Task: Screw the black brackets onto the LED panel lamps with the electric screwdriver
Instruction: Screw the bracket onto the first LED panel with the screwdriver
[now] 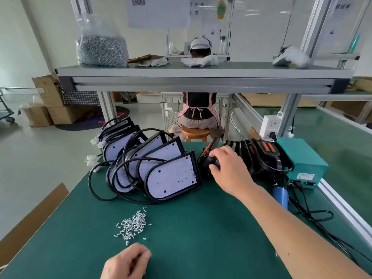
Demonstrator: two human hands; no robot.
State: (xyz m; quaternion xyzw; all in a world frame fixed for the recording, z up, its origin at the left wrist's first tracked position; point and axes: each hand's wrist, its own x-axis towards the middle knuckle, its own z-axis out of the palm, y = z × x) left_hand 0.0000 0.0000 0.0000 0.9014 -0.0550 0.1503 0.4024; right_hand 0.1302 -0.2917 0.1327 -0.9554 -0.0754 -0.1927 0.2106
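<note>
Bare green mat [201,228] right of screw pile [132,224]; lamp row [171,178] across far side.

Light was bright, soft and even, seemingly from overhead, so my right hand [227,170] and forearm threw only a faint shadow on the green mat [191,228], and the black bracket [210,163] it gripped read as a dark mass with little detail. The wide lens bowed the shelf [201,73] and aluminium posts [314,27] outward and stretched my left hand [126,262] at the bottom edge. Whole frame was slightly soft, with the white rag [291,57] smeared and a mild sheen on the nearest LED panel [171,178].
</note>
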